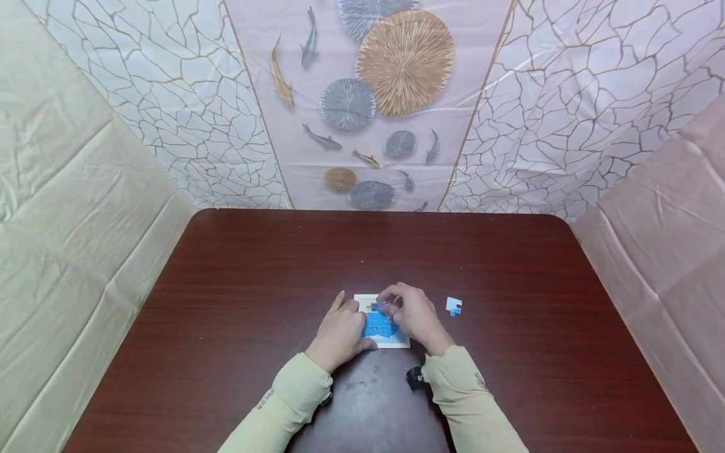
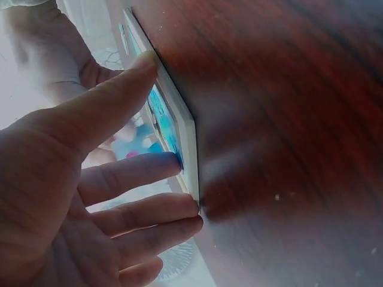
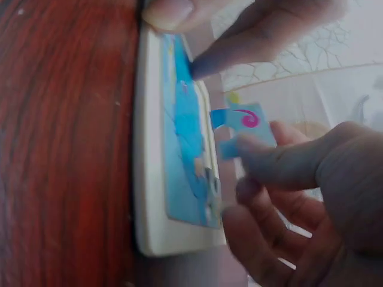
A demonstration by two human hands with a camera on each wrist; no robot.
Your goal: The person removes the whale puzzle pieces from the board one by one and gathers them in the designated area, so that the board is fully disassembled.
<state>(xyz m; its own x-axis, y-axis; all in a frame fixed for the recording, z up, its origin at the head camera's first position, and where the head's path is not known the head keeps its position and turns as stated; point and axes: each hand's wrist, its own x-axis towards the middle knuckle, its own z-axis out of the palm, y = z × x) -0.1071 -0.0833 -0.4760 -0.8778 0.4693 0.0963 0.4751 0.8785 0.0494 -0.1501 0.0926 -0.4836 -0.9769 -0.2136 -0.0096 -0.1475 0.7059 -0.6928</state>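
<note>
Dark red-brown is the table, and on its near half lies the tray, pale-rimmed and flat, between the two hands. Inside it, blue pieces already lie joined over the near part, while the far part seems to be partly bare. The left hand is at the left side of the tray: its thumb rests on the near rim and its fingers, rather straight and apart from the thumb, touch the left edge and the pieces, so I judge that it steadies the tray. The right hand pinches a light blue tile with a pink swirl between thumb and fingers; the tile is tilted above the tray and not yet seated. One more loose tile lies on the table to the right, well apart from the tray. The step in hand appears to be fitting the swirl tile into the picture. The next move would call for turning it flat, matching its knobs with the neighbours, and pressing gently, while the left hand prevents sliding. Exactly which gap suits it, I cannot tell, because fingers cover that part.
</note>
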